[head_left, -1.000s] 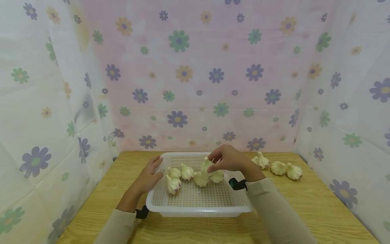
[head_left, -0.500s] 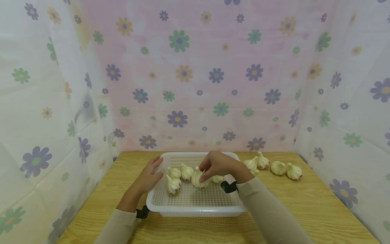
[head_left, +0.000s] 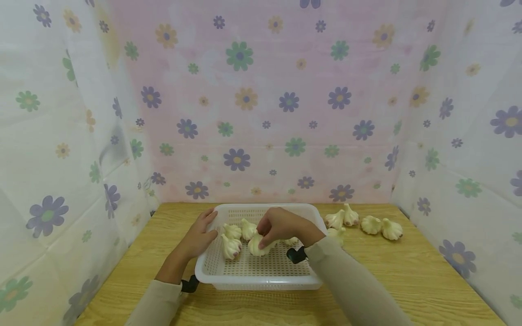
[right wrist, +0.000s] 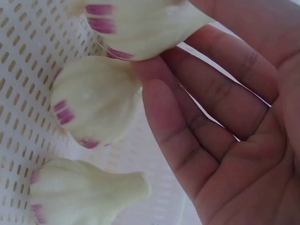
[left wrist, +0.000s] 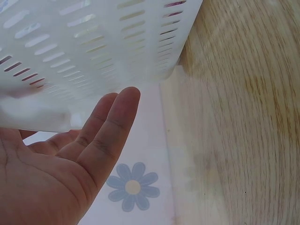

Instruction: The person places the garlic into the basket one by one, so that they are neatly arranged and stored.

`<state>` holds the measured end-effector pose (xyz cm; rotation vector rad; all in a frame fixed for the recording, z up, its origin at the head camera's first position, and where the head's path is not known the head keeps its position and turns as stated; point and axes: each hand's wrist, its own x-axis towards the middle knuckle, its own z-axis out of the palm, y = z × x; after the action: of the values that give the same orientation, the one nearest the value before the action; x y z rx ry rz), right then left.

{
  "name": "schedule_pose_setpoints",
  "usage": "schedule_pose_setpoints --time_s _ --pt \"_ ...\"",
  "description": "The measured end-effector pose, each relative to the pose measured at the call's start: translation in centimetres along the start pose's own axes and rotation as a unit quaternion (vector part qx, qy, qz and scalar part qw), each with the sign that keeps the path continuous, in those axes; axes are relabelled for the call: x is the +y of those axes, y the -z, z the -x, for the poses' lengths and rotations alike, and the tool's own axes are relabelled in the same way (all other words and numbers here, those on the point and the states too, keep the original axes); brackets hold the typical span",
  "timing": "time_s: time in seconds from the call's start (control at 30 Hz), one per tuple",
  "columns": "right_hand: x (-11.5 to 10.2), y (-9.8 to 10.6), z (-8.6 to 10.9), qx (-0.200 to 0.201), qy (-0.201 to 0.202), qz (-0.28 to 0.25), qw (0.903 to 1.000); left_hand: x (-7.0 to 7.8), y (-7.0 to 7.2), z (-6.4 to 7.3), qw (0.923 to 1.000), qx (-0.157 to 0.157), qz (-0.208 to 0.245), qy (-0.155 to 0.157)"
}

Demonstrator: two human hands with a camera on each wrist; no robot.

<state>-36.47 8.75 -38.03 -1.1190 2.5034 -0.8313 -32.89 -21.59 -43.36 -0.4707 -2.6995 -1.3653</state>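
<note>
My right hand (head_left: 281,226) pinches a pale garlic bulb (head_left: 256,246) low inside the white perforated basket (head_left: 267,280). Up close in the right wrist view, the held garlic bulb (right wrist: 145,28) has purple marks at its root end, and two more bulbs lie below it on the mesh. Left of the held one, a cluster of garlic bulbs (head_left: 231,247) sits in the basket; others are partly hidden behind my right hand. My left hand (head_left: 198,235) rests on the basket's left rim; in the left wrist view its straight fingers (left wrist: 119,115) touch the outer wall.
On the wooden table (head_left: 408,280), right of the basket, lie several more garlic bulbs (head_left: 392,229), one of them partly behind the right wrist. Flower-patterned cloth (head_left: 265,113) encloses the back and both sides.
My right hand has moved left and down into the basket with the garlic bulb, uncovering more of the bulbs on the table to the right. The left hand has stayed on the rim.
</note>
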Motion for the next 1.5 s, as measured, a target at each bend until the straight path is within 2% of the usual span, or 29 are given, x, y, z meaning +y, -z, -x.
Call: schedule_pose_setpoints --time_s 0.5,0.83,1.0,1.27,1.5 --pt "0.2 -1.1 -1.8 0.000 -0.007 -0.007 0.9999 0.0 0.1 0.0 1.0000 -0.004 0.007 0.001" --pt "-0.2 -1.2 -2.3 0.008 -0.055 0.004 0.9984 0.1 0.1 0.1 0.9999 -0.001 -0.004 -0.010" --pt "-0.3 -1.4 -2.3 0.011 -0.081 0.011 0.9966 0.1 0.1 0.1 1.0000 -0.001 0.000 -0.006" --pt "-0.2 -1.7 -2.4 0.018 -0.079 0.031 0.9963 0.1 -0.1 0.1 1.0000 -0.004 0.005 -0.001" --pt "-0.1 -1.7 -2.4 0.018 -0.081 0.027 0.9962 0.2 0.0 0.2 1.0000 -0.002 -0.001 0.003"
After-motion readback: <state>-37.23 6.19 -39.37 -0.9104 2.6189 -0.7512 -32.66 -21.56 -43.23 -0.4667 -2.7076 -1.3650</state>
